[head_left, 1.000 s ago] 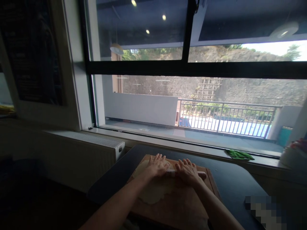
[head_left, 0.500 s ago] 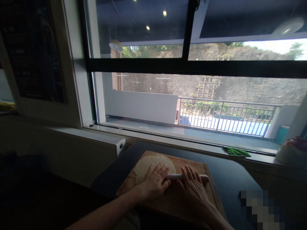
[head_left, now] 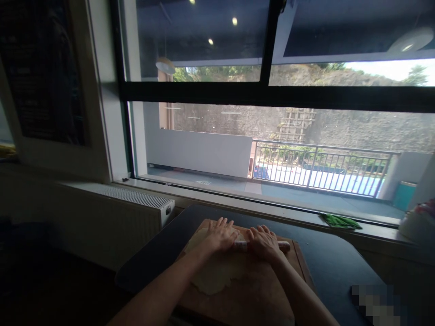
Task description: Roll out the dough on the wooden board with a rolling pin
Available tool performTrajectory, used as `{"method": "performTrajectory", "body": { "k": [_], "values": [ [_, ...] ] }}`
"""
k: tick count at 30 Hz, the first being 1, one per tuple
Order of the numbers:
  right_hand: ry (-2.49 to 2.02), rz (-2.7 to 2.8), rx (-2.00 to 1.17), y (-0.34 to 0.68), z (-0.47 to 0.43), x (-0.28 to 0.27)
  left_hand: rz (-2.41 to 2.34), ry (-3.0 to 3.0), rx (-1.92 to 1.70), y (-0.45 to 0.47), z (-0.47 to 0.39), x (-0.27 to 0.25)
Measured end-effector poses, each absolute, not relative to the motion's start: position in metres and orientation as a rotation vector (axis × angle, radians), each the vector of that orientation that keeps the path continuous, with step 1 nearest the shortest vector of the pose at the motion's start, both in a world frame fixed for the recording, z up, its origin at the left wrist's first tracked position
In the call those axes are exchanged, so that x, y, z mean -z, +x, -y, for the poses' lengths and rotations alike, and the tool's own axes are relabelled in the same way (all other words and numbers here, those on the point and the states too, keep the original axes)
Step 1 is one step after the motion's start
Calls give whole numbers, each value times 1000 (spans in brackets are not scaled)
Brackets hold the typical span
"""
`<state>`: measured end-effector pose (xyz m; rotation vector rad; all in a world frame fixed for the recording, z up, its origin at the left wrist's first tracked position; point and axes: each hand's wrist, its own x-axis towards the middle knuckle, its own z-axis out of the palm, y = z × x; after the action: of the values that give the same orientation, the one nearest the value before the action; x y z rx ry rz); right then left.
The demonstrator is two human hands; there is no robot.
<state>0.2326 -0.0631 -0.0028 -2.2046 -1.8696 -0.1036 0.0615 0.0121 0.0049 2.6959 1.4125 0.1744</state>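
Observation:
A thin, pale sheet of dough point(head_left: 215, 274) lies on a wooden board point(head_left: 261, 294), its near edge uneven. Across the far part of the dough and board lies a slim rolling pin point(head_left: 284, 246). My left hand point(head_left: 220, 234) rests on the pin's left part from above, fingers stretched out flat and pointing away, hiding that end. Further right, my right hand point(head_left: 264, 241) presses palm-down on the pin with its fingers spread and slightly bent. A short length of the pin shows between the hands, and its right end sticks out past my right hand.
The board sits on a dark table point(head_left: 335, 265) under a window. A green cloth point(head_left: 340, 221) lies on the sill point(head_left: 288, 211), with a pale object point(head_left: 418, 226) at its right end. A white radiator point(head_left: 136, 199) stands left; a blurred-out patch point(head_left: 375, 303) covers something at lower right.
Both hands have pushed forward with the rolling pin toward the board's far edge. The dough now shows nearer to me, under and behind my forearms. The view has shifted slightly.

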Motion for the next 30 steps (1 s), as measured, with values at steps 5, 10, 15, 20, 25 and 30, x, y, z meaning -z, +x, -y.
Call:
{"method": "performTrajectory", "body": {
  "k": [5, 10, 15, 20, 25, 30],
  "values": [
    [-2145, 1878, 194, 229, 95, 12, -1325, 2742, -213, 52, 20, -3],
    [-2079, 1961, 255, 228, 153, 31, -1081, 2833, -299, 26, 73, 0],
    [-1993, 2082, 231, 232, 179, 37, -930, 2851, -227, 13, 94, 2],
    [-2107, 2000, 123, 230, 143, 20, -1123, 2822, -202, 36, 59, -5],
    [-2184, 1917, 38, 228, 88, 2, -1339, 2727, -42, 62, 2, -12],
    [-2213, 1897, 37, 229, 62, -7, -1329, 2741, 32, 67, -26, -16]
  ]
}}
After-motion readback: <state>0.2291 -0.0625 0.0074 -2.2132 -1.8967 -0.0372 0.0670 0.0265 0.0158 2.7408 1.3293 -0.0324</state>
